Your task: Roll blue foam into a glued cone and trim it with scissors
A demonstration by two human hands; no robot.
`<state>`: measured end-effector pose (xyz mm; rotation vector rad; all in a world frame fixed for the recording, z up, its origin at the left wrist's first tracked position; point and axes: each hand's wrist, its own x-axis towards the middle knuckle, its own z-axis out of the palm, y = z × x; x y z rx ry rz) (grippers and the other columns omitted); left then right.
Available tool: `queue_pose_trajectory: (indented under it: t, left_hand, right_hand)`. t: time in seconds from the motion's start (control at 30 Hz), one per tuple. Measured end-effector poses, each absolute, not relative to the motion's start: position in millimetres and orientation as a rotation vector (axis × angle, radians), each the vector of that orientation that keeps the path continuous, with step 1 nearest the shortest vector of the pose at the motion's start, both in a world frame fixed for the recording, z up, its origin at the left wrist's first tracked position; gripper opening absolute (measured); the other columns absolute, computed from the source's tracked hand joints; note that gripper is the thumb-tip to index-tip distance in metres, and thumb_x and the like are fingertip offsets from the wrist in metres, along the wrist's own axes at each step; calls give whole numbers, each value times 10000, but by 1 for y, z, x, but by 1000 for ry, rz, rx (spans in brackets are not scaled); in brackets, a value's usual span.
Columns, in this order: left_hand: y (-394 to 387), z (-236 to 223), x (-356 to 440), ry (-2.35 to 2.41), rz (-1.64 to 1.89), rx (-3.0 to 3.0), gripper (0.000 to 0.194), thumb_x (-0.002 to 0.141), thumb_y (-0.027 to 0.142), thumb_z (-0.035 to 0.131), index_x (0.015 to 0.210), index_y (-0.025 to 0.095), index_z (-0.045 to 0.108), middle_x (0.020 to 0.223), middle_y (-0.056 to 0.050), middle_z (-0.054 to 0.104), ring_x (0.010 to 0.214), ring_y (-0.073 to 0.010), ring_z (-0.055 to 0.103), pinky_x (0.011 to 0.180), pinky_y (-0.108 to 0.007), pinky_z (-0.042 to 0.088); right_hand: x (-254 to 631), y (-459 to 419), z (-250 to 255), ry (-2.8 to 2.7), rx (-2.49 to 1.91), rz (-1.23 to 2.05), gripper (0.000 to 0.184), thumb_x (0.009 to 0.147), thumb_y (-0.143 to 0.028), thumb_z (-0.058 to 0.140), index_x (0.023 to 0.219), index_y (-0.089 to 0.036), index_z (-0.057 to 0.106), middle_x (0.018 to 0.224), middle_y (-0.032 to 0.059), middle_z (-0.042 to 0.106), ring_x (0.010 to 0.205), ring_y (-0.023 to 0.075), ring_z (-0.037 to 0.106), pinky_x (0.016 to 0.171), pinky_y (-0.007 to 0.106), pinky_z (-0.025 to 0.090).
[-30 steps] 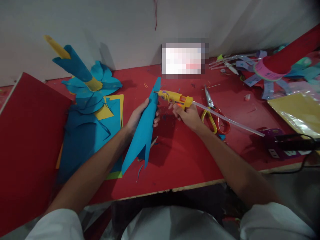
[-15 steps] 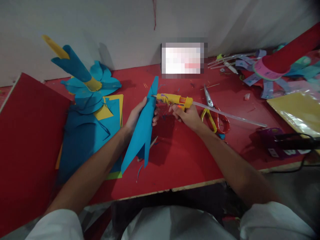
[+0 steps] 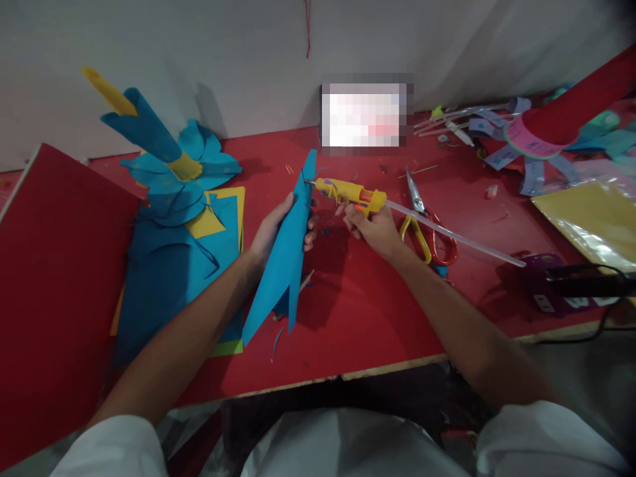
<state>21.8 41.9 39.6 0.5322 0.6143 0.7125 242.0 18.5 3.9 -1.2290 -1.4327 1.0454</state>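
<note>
A blue paper cone (image 3: 285, 255), rolled from a sheet, slants upward over the table. My left hand (image 3: 272, 228) is wrapped round it from behind, thumb on the near left side and fingertips showing on the right. In my right hand (image 3: 373, 228) is a yellow hot glue gun (image 3: 350, 192) with a long clear glue stick (image 3: 462, 240) trailing from its back. The gun's metal nozzle meets the cone's edge near the narrow upper end; whether it touches is hard to tell. Scissors (image 3: 416, 199) with yellow and red handles lie just beyond my right wrist.
Blue and yellow paper sheets (image 3: 163, 298) are stacked on the left, below a finished blue paper flower (image 3: 213, 165). A red board (image 3: 59, 278) leans at far left. At right are a purple box (image 3: 536, 291), a black cable and a yellow packet (image 3: 591, 222).
The glue gun has shifted slightly right and tilted, its nozzle rising a little along the cone's edge. My left hand and the cone have barely moved.
</note>
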Motion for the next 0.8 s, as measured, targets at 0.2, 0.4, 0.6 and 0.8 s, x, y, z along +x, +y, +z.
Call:
queue_pose_trajectory:
  t: [0.2, 0.4, 0.6, 0.8]
  left_hand:
    - [42, 36, 21, 589, 722, 587, 418, 1083, 522, 473, 1074, 153, 667, 721, -47, 637, 522, -169, 621, 462, -264, 531]
    - [42, 36, 21, 597, 719, 583, 416, 1074, 530, 499, 1128, 154, 669, 733, -44, 641, 528, -171, 632, 466, -266, 533]
    - [40, 40, 22, 638, 715, 551, 429, 1061, 556, 523, 1126, 159, 671, 712, -33, 630, 507, -165, 618, 450, -256, 518]
    - [41, 38, 21, 617, 715, 579, 415, 1068, 543, 510, 1102, 159, 665, 719, -34, 631, 516, -165, 618, 454, -259, 523]
  right_hand:
    - [243, 20, -1, -1455, -1250, 998, 678, 851, -890, 577, 848, -216, 649, 599, -54, 453, 530, 109, 396, 536, 289, 345]
    - [244, 23, -6, -1453, -1218, 993, 664, 853, -886, 583, 805, -224, 598, 679, -27, 524, 522, 100, 396, 518, 297, 333]
    - [245, 24, -10, -1442, -1208, 994, 651, 851, -872, 609, 771, -227, 577, 651, -33, 487, 520, 103, 396, 500, 291, 323]
    - [244, 25, -10, -1426, -1213, 1010, 649, 846, -865, 622, 767, -223, 573, 712, -12, 544, 529, 97, 407, 484, 283, 329]
